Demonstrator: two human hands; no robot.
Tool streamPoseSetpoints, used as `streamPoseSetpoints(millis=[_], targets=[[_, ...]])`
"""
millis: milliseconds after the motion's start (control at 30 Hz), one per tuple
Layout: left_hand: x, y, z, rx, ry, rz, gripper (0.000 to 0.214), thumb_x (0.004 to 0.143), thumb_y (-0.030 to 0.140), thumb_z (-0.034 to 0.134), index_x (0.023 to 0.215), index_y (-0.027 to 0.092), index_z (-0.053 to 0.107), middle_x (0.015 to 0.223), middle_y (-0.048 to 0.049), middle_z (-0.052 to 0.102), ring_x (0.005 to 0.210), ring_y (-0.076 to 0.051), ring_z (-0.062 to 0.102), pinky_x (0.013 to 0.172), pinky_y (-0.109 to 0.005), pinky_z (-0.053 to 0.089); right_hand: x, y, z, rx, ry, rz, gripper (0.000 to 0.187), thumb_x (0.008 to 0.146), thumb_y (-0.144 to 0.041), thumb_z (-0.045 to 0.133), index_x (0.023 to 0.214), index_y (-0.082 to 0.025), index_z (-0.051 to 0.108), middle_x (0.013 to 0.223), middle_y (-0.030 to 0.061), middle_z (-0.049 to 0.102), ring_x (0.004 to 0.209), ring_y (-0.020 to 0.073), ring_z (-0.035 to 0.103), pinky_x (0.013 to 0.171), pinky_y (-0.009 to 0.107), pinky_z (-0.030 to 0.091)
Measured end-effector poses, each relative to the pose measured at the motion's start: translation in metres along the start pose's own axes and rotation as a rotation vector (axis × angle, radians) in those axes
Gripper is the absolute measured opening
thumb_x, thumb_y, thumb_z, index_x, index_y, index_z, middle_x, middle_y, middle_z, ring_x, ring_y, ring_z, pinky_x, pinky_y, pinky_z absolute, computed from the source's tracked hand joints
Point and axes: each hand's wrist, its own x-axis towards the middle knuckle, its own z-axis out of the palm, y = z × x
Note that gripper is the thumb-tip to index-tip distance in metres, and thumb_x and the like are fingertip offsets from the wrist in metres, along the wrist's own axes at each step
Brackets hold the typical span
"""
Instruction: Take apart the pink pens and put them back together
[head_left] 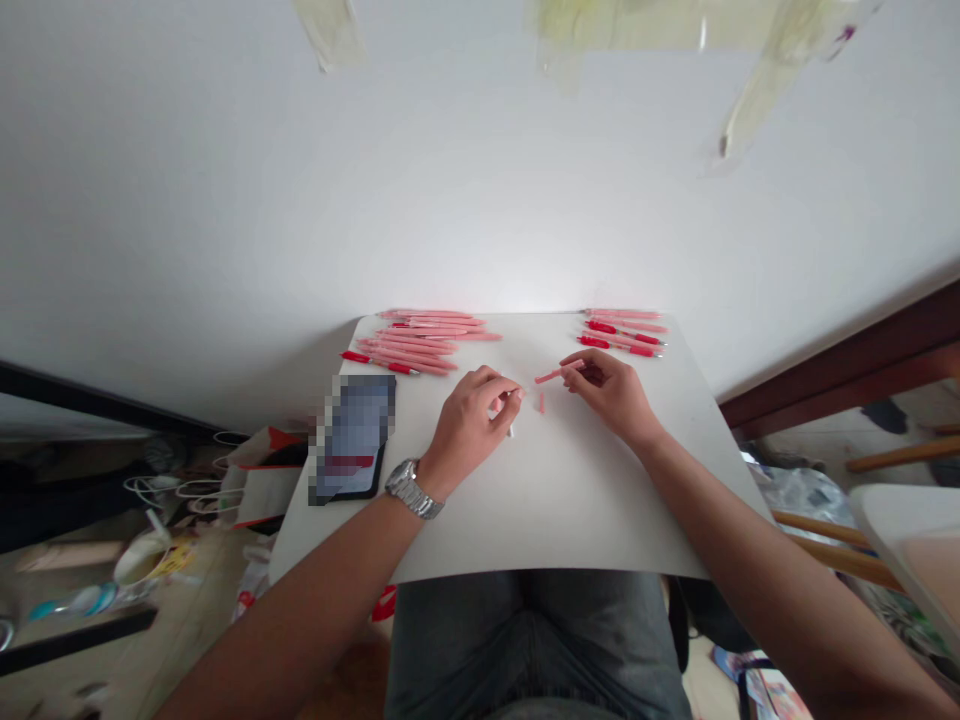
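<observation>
My right hand (609, 388) pinches a slim pink pen part (551, 377), its free end pointing left over the white table. Thumb and forefinger of my left hand (480, 405) are pressed together. A small pink bit shows within its curled fingers and a white tip (512, 431) sticks out below, but what it grips is too small to name. Between both hands a short pink piece (541, 402) lies on the tabletop. Pink pens, with a few red ones among them, form a left pile (420, 340) and a smaller right group (626, 330).
A phone (352, 440), its screen blurred, lies at the left edge of the white table (555, 520). The table's back edge meets a white wall (480, 180). Bags and a cup (142, 555) are on the left; a white-topped stool (915, 530) is on the right.
</observation>
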Motion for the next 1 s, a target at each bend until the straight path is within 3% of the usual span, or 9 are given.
streamPoseSetpoints(millis=[600, 800, 900, 1000], targets=[[0.001, -0.001, -0.002, -0.008, 0.039, -0.023, 0.014, 0.103, 0.022, 0.058, 0.099, 0.019, 0.071, 0.093, -0.0031, 0.064, 0.086, -0.017, 0.061, 0.084, -0.032, 0.049, 0.002, 0.003, -0.002, 0.05, 0.042, -0.046, 0.036, 0.093, -0.052, 0.071, 0.11, -0.02, 0.072, 0.081, 0.0038, 0.073, 0.075, 0.0195, 0.073, 0.075, 0.035, 0.062], [0.001, -0.001, -0.003, 0.012, 0.033, -0.019, 0.015, 0.104, 0.024, 0.058, 0.1, 0.019, 0.072, 0.094, -0.0035, 0.064, 0.086, -0.017, 0.061, 0.086, -0.033, 0.051, 0.002, 0.004, -0.008, -0.202, 0.026, -0.141, 0.027, 0.095, -0.042, 0.069, 0.111, -0.023, 0.077, 0.095, 0.0059, 0.078, 0.082, 0.0199, 0.073, 0.078, 0.034, 0.061], [0.0, 0.001, -0.004, 0.049, -0.031, 0.052, 0.015, 0.104, 0.029, 0.061, 0.105, 0.022, 0.074, 0.099, -0.0042, 0.065, 0.09, -0.018, 0.061, 0.091, -0.035, 0.052, 0.002, 0.006, -0.01, -0.28, 0.009, -0.19, 0.025, 0.097, -0.04, 0.066, 0.111, -0.023, 0.078, 0.095, 0.0056, 0.077, 0.08, 0.0191, 0.072, 0.076, 0.032, 0.06], [-0.003, 0.006, 0.001, 0.062, -0.176, 0.237, 0.019, 0.103, 0.031, 0.062, 0.118, 0.027, 0.075, 0.11, -0.0043, 0.067, 0.102, -0.02, 0.062, 0.108, -0.041, 0.049, 0.003, 0.008, -0.01, -0.333, -0.025, -0.222, 0.023, 0.098, -0.037, 0.064, 0.111, -0.023, 0.077, 0.093, 0.0051, 0.076, 0.076, 0.0185, 0.069, 0.073, 0.032, 0.058]])
